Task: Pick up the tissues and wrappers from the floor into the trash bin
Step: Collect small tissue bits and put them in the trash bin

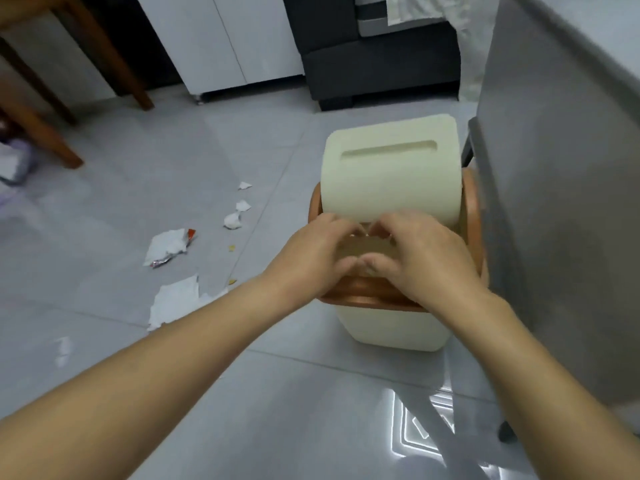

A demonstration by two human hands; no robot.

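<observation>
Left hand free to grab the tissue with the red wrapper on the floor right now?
Probably not at once: the left hand is at the trash bin opening, fingers on the swing lid with the right hand. The tissue and red wrapper lie on open floor to its left, nothing blocking.

Grey tile floor (145, 140), white cabinet (221, 39), dark sofa (381, 64), wood legs (114, 64).
</observation>
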